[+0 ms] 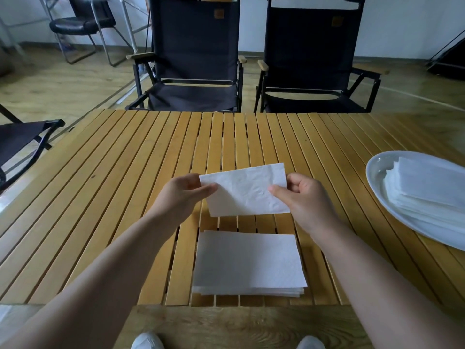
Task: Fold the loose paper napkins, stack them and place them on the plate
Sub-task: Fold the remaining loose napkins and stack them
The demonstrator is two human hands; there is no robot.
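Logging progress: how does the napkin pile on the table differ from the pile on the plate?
The table pile lies on the slatted table, close to the person; the plate pile sits on the white plate at the right edge, partly cut off. The table pile is thin, a few sheets; the plate pile looks thicker, with many layers. Both are white paper napkins.

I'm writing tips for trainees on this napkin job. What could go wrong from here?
The held napkin is pinched only at its ends by the left hand and right hand, so it may sag and crease crookedly. The napkins on the plate look fanned rather than squared, so another could make them slip. The right forearm might brush the pile on the table.
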